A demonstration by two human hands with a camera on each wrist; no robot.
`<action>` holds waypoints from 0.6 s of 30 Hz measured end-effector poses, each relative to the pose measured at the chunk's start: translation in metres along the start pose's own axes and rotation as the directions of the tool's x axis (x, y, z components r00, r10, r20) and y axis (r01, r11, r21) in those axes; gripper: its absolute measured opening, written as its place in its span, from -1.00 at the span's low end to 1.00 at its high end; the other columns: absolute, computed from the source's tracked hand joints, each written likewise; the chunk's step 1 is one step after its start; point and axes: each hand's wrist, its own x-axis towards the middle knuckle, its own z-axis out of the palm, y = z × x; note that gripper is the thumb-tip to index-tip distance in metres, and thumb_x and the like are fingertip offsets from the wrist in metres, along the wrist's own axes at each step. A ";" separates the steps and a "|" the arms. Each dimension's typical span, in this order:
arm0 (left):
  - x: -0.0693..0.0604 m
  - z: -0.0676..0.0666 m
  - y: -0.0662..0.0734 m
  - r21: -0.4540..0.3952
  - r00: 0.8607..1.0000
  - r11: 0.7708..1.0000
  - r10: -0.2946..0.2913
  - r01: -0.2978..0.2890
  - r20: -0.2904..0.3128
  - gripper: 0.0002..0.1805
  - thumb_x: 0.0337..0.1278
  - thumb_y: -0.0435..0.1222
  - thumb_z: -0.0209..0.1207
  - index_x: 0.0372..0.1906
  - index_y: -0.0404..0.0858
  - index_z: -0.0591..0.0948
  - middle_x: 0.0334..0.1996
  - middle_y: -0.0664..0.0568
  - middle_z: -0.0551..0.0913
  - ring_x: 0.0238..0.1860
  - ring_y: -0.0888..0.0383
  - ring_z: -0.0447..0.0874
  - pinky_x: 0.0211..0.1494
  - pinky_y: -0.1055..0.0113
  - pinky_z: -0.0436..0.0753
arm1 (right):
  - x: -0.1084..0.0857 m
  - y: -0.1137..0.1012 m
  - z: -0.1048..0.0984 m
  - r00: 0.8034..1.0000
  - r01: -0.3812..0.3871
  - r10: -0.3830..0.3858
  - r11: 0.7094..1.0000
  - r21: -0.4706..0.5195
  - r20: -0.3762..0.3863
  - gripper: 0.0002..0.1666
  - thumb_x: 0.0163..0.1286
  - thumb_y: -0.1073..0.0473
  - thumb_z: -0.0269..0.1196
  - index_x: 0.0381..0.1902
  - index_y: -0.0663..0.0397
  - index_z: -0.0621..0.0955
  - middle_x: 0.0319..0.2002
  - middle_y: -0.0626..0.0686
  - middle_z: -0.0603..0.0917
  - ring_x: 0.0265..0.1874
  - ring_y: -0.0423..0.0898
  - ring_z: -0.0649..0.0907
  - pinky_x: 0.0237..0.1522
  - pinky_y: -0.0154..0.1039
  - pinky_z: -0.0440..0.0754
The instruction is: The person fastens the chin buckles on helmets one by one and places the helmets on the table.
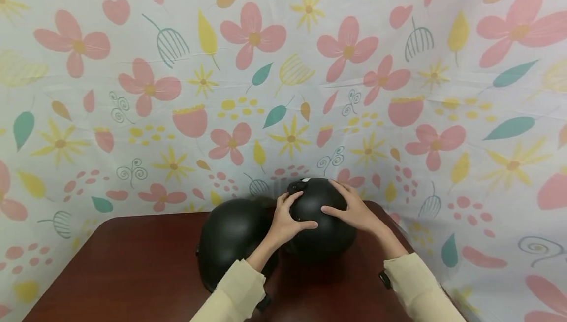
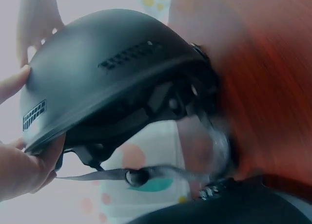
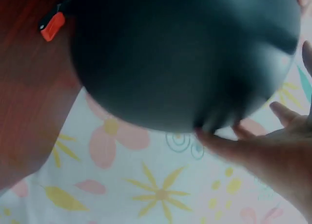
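Note:
A matte black helmet (image 1: 325, 223) is over the right part of the table, close to the back. In the left wrist view its side shows vents, a dark inner lining and a hanging chin strap (image 2: 161, 173). My left hand (image 1: 285, 221) grips its rim, the fingers under the edge and the thumb on the shell. Spread fingers of my right hand (image 1: 354, 209) touch the shell from the right; in the right wrist view they look mostly straight. A second black helmet (image 1: 235, 238) stands just left of the first, partly behind my left forearm.
The dark red-brown table (image 1: 133, 263) extends to the left and front. Behind it and on the right hangs a white cloth (image 1: 274, 90) printed with flowers. An orange-red tab (image 3: 53, 27) on a black piece shows beside the helmet in the right wrist view.

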 end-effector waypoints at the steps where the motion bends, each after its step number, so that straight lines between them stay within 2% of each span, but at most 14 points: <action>1: -0.001 0.000 0.001 0.008 1.000 1.000 0.018 -0.018 -0.001 -0.12 -0.11 -0.18 0.49 0.41 -0.11 0.37 0.47 -0.30 0.06 0.42 -0.36 0.17 0.31 -0.27 0.37 | 0.001 -0.001 0.002 1.000 -0.008 0.008 1.000 0.003 0.006 -0.02 0.36 -0.14 0.25 0.55 0.04 0.08 0.49 0.42 -0.05 0.43 0.47 0.08 0.21 0.51 0.23; 3: -0.004 0.002 0.000 0.014 0.999 0.999 0.049 -0.049 -0.009 -0.13 -0.10 -0.20 0.49 0.40 -0.13 0.39 0.43 -0.30 0.16 0.38 -0.33 0.26 0.30 -0.24 0.40 | 0.001 0.001 0.007 0.999 -0.034 0.034 0.999 0.012 0.010 -0.02 0.36 -0.15 0.25 0.55 0.04 0.08 0.50 0.42 -0.09 0.44 0.49 0.06 0.23 0.50 0.23; 6: -0.009 0.006 -0.004 -0.038 0.999 0.998 0.045 -0.046 -0.019 -0.15 -0.07 -0.22 0.47 0.41 -0.08 0.38 0.41 -0.23 0.26 0.33 -0.25 0.35 0.28 -0.19 0.44 | -0.002 0.005 0.012 0.999 -0.053 0.052 0.998 0.034 0.008 -0.04 0.36 -0.13 0.25 0.55 0.05 0.09 0.50 0.43 -0.13 0.43 0.52 0.06 0.23 0.50 0.22; 9: -0.012 0.008 -0.011 -0.113 0.999 0.993 0.029 -0.031 -0.024 -0.10 -0.03 -0.23 0.45 0.46 -0.06 0.28 0.38 -0.19 0.34 0.28 -0.19 0.43 0.24 -0.13 0.49 | -0.003 0.006 0.016 0.999 -0.045 0.045 0.998 0.053 0.007 -0.04 0.36 -0.12 0.25 0.55 0.04 0.09 0.50 0.42 -0.14 0.43 0.52 0.03 0.23 0.51 0.21; 13: -0.013 0.007 -0.014 -0.178 1.000 0.984 0.020 -0.024 -0.023 -0.05 0.03 -0.24 0.41 0.51 -0.07 0.16 0.33 -0.20 0.37 0.24 -0.14 0.46 0.21 -0.06 0.54 | -0.002 0.007 0.017 0.999 -0.039 0.039 0.998 0.057 0.000 -0.06 0.37 -0.13 0.24 0.55 0.02 0.10 0.51 0.41 -0.14 0.44 0.52 0.03 0.23 0.52 0.20; 18: -0.011 0.003 -0.014 -0.218 0.999 0.975 0.039 -0.038 -0.001 -0.13 0.13 -0.28 0.35 0.51 -0.08 0.18 0.19 -0.23 0.49 0.14 -0.11 0.53 0.14 0.02 0.59 | 0.000 0.009 0.013 0.999 -0.050 0.051 0.998 0.050 -0.019 -0.08 0.37 -0.12 0.24 0.54 -0.03 0.12 0.52 0.38 -0.11 0.44 0.49 0.05 0.24 0.52 0.18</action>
